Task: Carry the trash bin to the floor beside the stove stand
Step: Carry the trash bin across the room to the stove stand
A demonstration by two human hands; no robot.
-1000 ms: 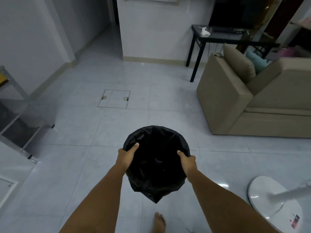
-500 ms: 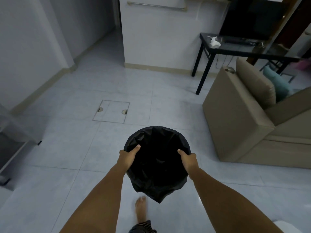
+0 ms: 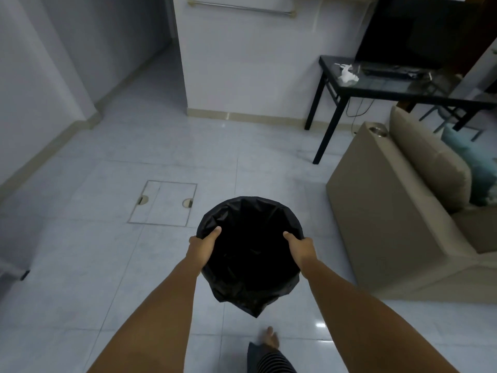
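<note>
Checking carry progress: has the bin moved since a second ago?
Yes. The bin has gone forward, nearer the floor hatch and along the sofa.

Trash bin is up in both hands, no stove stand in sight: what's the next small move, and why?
Probably keep walking, bin level. Left hand and right hand grip opposite rim edges, it hangs off the tiled floor, and open floor lies ahead, left of the sofa.

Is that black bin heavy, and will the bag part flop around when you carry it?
Probably light: the trash bin hangs off the floor, held only at its rim by the left hand and right hand. The black bag looks floppy; it wrinkles and sags to a point underneath. The rim seems stiff, keeping its round shape.
</note>
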